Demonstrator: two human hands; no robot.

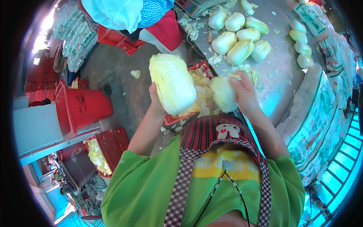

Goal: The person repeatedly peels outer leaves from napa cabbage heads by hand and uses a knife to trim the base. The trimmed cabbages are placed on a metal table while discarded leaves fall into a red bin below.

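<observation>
A large napa cabbage (172, 85) is held up by my left hand (156, 98), which grips its side and lower end. To the right, my right hand (245, 89) has hold of a pale cabbage leaf (224, 93), blurred by motion and apart from the cabbage. Beneath both hands, a red crate (180, 118) holds loose cabbage leaves (201, 93). Several whole napa cabbages (240, 51) lie grouped on the metal table (279, 93), with a wooden-handled tool (209, 37) beside them.
A co-worker (161, 22) stands across at the top, near a scale (192, 7). Stacked bags (309, 122) line the table's right side, by a row of cabbages (303, 47). On the left stand a red bin (88, 106) and a red crate (112, 147) of leaves.
</observation>
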